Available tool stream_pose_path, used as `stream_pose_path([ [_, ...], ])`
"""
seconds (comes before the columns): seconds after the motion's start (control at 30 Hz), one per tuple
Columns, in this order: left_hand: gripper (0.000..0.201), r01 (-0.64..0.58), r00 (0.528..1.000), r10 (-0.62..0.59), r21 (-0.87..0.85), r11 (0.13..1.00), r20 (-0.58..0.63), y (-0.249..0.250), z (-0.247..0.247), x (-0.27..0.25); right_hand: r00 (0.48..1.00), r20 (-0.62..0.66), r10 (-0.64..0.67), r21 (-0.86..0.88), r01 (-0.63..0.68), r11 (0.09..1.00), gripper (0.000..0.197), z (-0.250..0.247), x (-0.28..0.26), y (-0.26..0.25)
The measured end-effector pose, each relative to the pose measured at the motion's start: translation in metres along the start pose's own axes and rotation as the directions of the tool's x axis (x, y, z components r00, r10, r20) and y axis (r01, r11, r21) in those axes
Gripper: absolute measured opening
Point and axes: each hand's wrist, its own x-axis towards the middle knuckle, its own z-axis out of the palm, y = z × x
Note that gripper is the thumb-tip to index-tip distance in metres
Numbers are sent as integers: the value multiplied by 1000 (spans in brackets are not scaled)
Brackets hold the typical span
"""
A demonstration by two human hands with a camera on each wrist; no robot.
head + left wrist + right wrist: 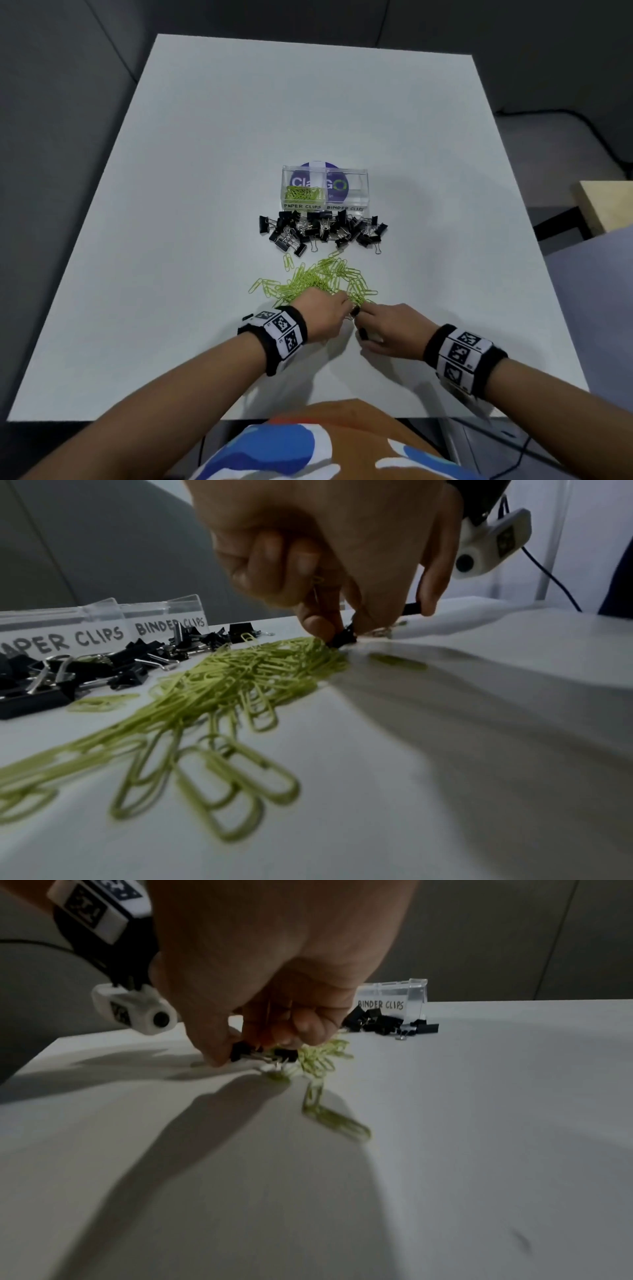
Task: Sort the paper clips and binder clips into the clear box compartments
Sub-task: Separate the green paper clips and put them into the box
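A heap of green paper clips (318,281) lies in front of me, and behind it a row of black binder clips (322,228). Farther back stands the clear box (356,205); its left compartment, labelled PAPER CLIPS, holds green clips, and nothing shows in the BINDER CLIPS side. My left hand (346,308) has its fingers curled and pinches at the heap's near right edge (329,634), with a clip tucked inside the curl. My right hand (359,322) meets it fingertip to fingertip (294,1042). A small black and silver piece lies between the tips; its grip is unclear.
The white table (205,171) ends in edges on all sides, with grey floor beyond. A wooden surface (609,205) and a dark cable (548,113) lie off to the right. The other wrist's camera (493,542) hangs close to the hands.
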Motion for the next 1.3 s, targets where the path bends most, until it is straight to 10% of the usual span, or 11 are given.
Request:
stream_pose_path([
  [0.27,33,44,978,-49,-29,999,-204,-36,-1,-11,953,-89,289,122,-278,953,25,-51,41,24],
  [0.6,33,419,875,-423,-73,905,-236,-112,-53,21,797,-154,584,318,-519,793,34,-68,100,62],
  [0.73,31,377,875,-398,-128,917,-275,-113,-50,21,853,-246,459,178,-426,887,31,-63,91,48],
  [0.9,29,334,895,-369,-174,926,-250,-100,-19,1,985,-55,165,0,-166,986,17,-31,53,19],
  [1.07,27,321,888,-397,-305,897,-234,-85,10,-21,990,76,120,-43,-117,992,27,-16,33,6],
  [1.3,21,352,842,-484,-438,827,-238,-76,19,-21,991,-74,114,-130,-123,984,19,-9,40,0],
])
